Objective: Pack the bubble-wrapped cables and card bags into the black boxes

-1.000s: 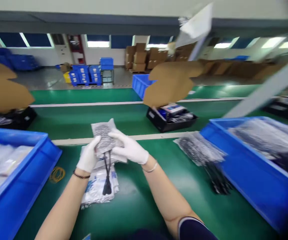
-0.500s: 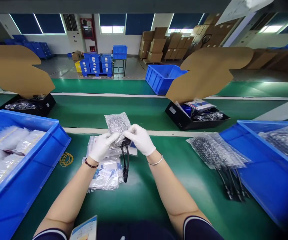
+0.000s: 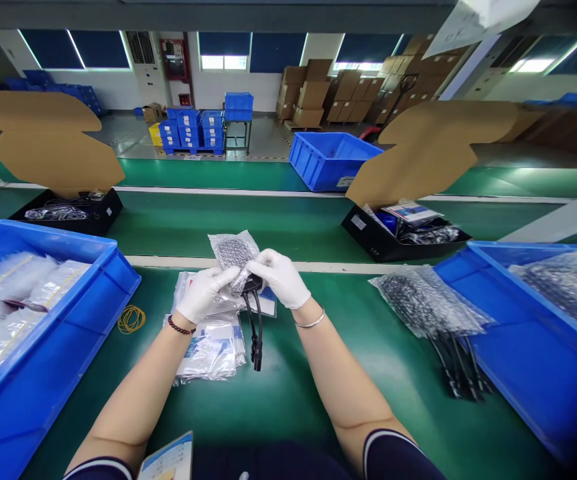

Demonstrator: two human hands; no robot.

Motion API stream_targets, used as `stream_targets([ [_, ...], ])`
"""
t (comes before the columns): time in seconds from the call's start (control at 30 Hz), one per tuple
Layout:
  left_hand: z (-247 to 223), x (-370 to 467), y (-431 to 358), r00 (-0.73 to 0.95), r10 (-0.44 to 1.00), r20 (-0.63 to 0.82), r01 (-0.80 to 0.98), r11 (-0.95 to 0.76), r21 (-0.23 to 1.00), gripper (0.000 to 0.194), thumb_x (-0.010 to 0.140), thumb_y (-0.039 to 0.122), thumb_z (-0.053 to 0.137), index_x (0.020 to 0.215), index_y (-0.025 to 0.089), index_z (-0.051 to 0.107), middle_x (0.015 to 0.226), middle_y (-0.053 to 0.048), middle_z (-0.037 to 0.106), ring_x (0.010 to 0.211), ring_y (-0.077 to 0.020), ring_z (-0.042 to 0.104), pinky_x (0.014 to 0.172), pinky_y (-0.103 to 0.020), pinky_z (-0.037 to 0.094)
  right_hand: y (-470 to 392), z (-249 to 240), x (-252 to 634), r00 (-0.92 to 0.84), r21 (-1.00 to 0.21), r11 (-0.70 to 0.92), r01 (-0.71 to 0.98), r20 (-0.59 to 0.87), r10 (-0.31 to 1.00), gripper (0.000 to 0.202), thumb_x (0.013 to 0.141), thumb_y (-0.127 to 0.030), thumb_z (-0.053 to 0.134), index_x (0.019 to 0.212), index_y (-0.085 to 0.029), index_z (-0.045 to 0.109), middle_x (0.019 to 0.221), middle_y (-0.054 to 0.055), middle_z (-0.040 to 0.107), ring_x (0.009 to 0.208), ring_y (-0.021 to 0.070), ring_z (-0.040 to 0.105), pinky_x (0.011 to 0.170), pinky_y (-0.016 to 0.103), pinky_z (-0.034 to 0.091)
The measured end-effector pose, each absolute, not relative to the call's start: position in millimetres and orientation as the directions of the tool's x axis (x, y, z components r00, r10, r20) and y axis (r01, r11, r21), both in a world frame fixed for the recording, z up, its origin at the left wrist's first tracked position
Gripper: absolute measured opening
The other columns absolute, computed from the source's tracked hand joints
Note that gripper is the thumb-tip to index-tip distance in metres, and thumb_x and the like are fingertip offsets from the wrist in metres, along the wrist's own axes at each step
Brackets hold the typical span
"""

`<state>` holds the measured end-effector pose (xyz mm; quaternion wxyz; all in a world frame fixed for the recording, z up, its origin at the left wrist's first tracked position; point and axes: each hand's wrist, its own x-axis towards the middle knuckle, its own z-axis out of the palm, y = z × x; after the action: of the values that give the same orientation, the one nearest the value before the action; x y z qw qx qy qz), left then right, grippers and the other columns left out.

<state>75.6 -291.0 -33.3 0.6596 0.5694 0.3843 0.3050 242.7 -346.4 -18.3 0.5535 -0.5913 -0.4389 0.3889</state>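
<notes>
Both of my hands wear white gloves and pinch one bubble-wrapped device [image 3: 234,252] above the green work surface. My left hand [image 3: 203,293] grips its lower left side, and my right hand [image 3: 283,279] grips its right side by the black end. Two short black cables with connectors [image 3: 257,347] hang from that end. Beneath the hands lies a pile of clear plastic packets [image 3: 213,350] with printed papers inside. Several similar bubble-wrapped devices [image 3: 425,300] rest at the right, their black cables pointing toward me.
Blue bins stand at left [image 3: 83,287] and right [image 3: 513,360]. Yellow rubber bands [image 3: 131,319] lie beside the left bin. Open black boxes with brown lids sit at left [image 3: 101,215] and right [image 3: 383,240] on the green strip beyond. Farther back is another blue bin [image 3: 328,163].
The two open boxes have shifted right in view. The hanging cables have swung slightly to the right, while both hands keep their hold on the wrapped device.
</notes>
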Motion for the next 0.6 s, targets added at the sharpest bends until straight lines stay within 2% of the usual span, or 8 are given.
stream_targets([
  [0.17,-35,73,-291,0.548,0.816,-0.184,-0.018,0.232,0.973,0.036,0.068,0.048,0.076,0.067,0.015,0.063,0.066,-0.002,0.06,0.06,-0.0153,0.056,0.058,-0.026,0.046,-348,-20,244,0.311,-0.984,0.04,0.175,0.094,0.946,0.027,0.069,-0.035,0.071,0.064,-0.019,0.05,0.061,-0.004,0.055,0.055,0.0112,0.049,0.051,0.023,0.041],
  [0.23,-36,74,-291,0.565,0.799,-0.206,-0.06,0.289,0.955,0.032,0.068,0.044,0.077,0.071,0.014,0.066,0.07,-0.004,0.063,0.064,-0.0171,0.059,0.059,-0.027,0.049,-348,-20,244,0.302,-0.99,0.039,0.135,0.079,0.95,0.027,0.068,-0.036,0.072,0.066,-0.019,0.051,0.063,-0.003,0.055,0.057,0.0119,0.05,0.051,0.024,0.041],
  [0.33,-30,79,-292,0.626,0.747,-0.226,-0.26,0.472,0.842,0.03,0.069,0.034,0.077,0.087,0.012,0.07,0.088,-0.009,0.069,0.078,-0.0209,0.064,0.064,-0.028,0.053,-348,-18,246,0.236,-0.987,0.08,-0.143,0.044,0.971,0.034,0.068,-0.043,0.072,0.089,-0.02,0.057,0.079,0.0,0.063,0.069,0.0161,0.059,0.058,0.027,0.048],
  [0.43,-19,81,-296,0.673,0.719,-0.173,-0.427,0.569,0.703,0.032,0.076,0.033,0.069,0.103,0.016,0.069,0.109,-0.008,0.068,0.092,-0.0195,0.064,0.071,-0.025,0.055,-351,-12,249,0.092,-0.869,0.06,-0.491,0.017,0.996,0.054,0.079,-0.06,0.055,0.118,-0.023,0.051,0.106,0.007,0.065,0.087,0.021,0.064,0.076,0.038,0.052],
  [0.53,-11,73,-298,0.636,0.761,-0.128,-0.526,0.548,0.65,0.03,0.082,0.034,0.061,0.107,0.019,0.067,0.113,-0.007,0.067,0.098,-0.0198,0.063,0.07,-0.024,0.056,-355,-6,250,-0.079,-0.748,-0.04,-0.663,0.017,0.997,0.069,0.085,-0.073,0.029,0.121,-0.019,0.05,0.12,0.015,0.061,0.1,0.0273,0.063,0.088,0.05,0.046],
  [0.6,-11,63,-297,0.567,0.813,-0.132,-0.539,0.488,0.687,0.029,0.083,0.032,0.059,0.108,0.019,0.067,0.112,-0.008,0.067,0.103,-0.0228,0.062,0.075,-0.029,0.057,-357,-4,248,-0.129,-0.681,-0.062,-0.73,0.049,0.99,0.079,0.083,-0.078,0.023,0.122,-0.015,0.051,0.124,0.019,0.058,0.106,0.031,0.06,0.092,0.053,0.043],
])
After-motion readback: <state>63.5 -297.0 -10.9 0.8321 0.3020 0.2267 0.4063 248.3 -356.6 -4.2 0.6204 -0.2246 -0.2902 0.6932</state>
